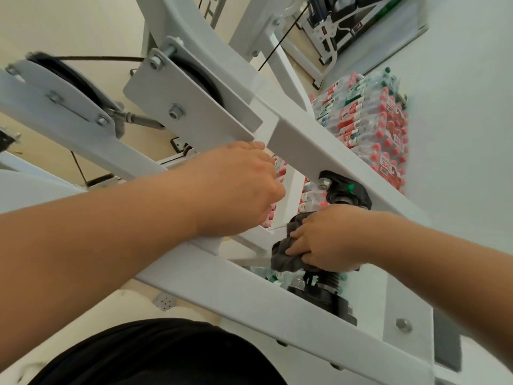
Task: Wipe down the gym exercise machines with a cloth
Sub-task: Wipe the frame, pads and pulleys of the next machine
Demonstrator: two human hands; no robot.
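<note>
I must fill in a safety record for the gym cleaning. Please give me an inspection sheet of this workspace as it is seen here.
Surface: white machine frame, painted beams with bolts; dirt cannot be judged.
Job's things: grey cloth, bunched between the two black bearing mounts.
Clutter: packs of water bottles with red caps, stacked against the wall.
Grippers: left hand is at the frame's upper beam, fingers hidden; right hand grips the cloth.
Cables: black cable runs between the pulleys.
Surroundings: second machine farther off, on a beige floor.
</note>
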